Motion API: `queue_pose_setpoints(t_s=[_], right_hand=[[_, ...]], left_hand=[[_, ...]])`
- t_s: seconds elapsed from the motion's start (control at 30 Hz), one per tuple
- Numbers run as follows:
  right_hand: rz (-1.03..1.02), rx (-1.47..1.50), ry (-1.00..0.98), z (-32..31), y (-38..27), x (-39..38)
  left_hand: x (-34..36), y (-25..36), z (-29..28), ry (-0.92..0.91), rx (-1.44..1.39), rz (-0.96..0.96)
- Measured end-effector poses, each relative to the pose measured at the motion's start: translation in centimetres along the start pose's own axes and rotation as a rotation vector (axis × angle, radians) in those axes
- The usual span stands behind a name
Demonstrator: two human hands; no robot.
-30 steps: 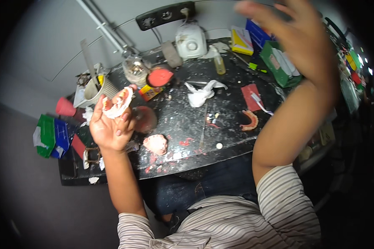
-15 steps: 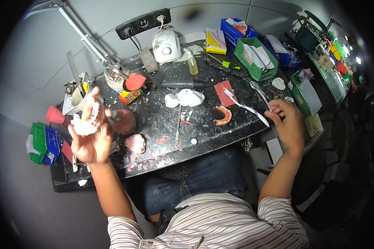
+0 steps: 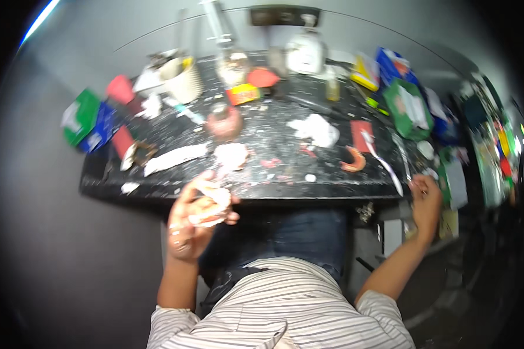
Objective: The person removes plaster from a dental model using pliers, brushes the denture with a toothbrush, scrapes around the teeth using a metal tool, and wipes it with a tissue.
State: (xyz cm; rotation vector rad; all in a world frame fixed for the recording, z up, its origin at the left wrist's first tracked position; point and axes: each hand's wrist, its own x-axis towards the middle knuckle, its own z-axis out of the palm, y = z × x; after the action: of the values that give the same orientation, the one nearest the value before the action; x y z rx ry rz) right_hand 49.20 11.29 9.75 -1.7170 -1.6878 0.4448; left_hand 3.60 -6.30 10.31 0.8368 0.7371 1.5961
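Observation:
My left hand [image 3: 187,230], in front of the table's near edge, is closed around a pale dental model [image 3: 213,208] with a row of teeth. At the right, the curled fingers of my right hand [image 3: 426,203] are at the near end of a slim metal hand tool [image 3: 402,152] lying on the table; blur softens the fingertips. Left of that tool lie a white and purple toothbrush [image 3: 383,161], a pink denture [image 3: 353,160] and a red wax sheet [image 3: 360,135]. A pale pink cast piece [image 3: 232,156] lies beyond my left hand.
Crumpled white material [image 3: 315,130] lies mid-table on the black tabletop [image 3: 273,189]. A ribbed cup [image 3: 183,81], a red bowl [image 3: 263,77] and a white device [image 3: 305,53] stand behind. Green and blue bins [image 3: 410,110] line the right; more [image 3: 82,119] hang left.
The head view has shifted, blurring the picture. My left hand has brought the dental model lower and closer to my body. My right hand stays at the metal tool's near end.

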Motion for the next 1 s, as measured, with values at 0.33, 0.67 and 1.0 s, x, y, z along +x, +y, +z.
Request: queue_pose_setpoints(t_s=[0.33,0.67,1.0], right_hand=[[-0.414,0.23,-0.29,4.6,-11.1,-5.3],[-0.554,0.178,-0.291,4.3,-15.2,-6.6],[-0.521,0.136,-0.363,4.4,-15.5,-7.6]], left_hand=[[-9.5,0.7,-2.2,0.124,0.022,0.163],[-12.5,2.9,-4.6,0.317,0.095,0.297],[-12.2,1.8,-5.0,0.271,0.069,0.298]])
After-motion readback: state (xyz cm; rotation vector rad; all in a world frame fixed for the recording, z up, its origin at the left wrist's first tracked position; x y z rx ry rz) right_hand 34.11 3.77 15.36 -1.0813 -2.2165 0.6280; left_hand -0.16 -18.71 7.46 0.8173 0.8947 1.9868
